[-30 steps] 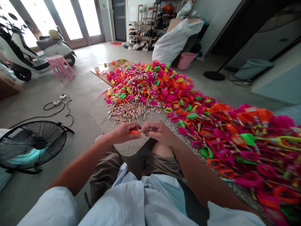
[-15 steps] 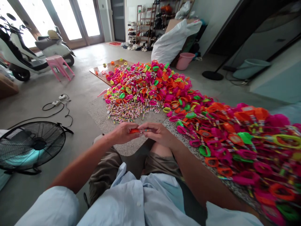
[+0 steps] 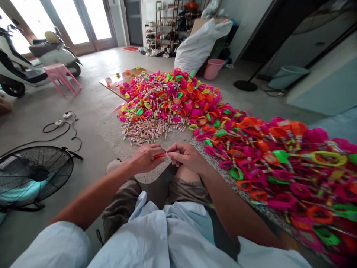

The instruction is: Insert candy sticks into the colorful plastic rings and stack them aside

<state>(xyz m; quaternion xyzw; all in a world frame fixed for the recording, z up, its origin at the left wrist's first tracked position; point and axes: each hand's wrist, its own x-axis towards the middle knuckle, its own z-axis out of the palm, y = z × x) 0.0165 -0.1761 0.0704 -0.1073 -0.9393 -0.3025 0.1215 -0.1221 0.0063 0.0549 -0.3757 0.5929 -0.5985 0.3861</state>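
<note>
Above my lap, my left hand point(image 3: 144, 158) is closed round an orange plastic piece point(image 3: 159, 155) that looks like one of the toy watches; most of it is hidden by my fingers. Close against it, my right hand point(image 3: 186, 157) pinches at the piece's right end, where a small pale bit shows. Fingers hide what exactly lies in that pinch. Just beyond my hands lie many small wrapped candy tubes point(image 3: 142, 133) on a speckled stone slab point(image 3: 108, 130). Behind them rises a heap of pink, orange, green and yellow toy watches point(image 3: 192, 96).
More toy watches point(image 3: 256, 167) with tubes attached run along my right side. A black fan point(image 3: 39, 174) stands on the floor at left, near a power cord point(image 3: 60, 123). Farther off are a pink stool point(image 3: 60, 72), a scooter point(image 3: 52, 52), a white sack point(image 3: 192, 46) and a pink bucket point(image 3: 214, 69).
My right fingers have shifted on the piece's end, and the patterned tube visible between them before is now mostly hidden. The whole view has swung slightly to the right.
</note>
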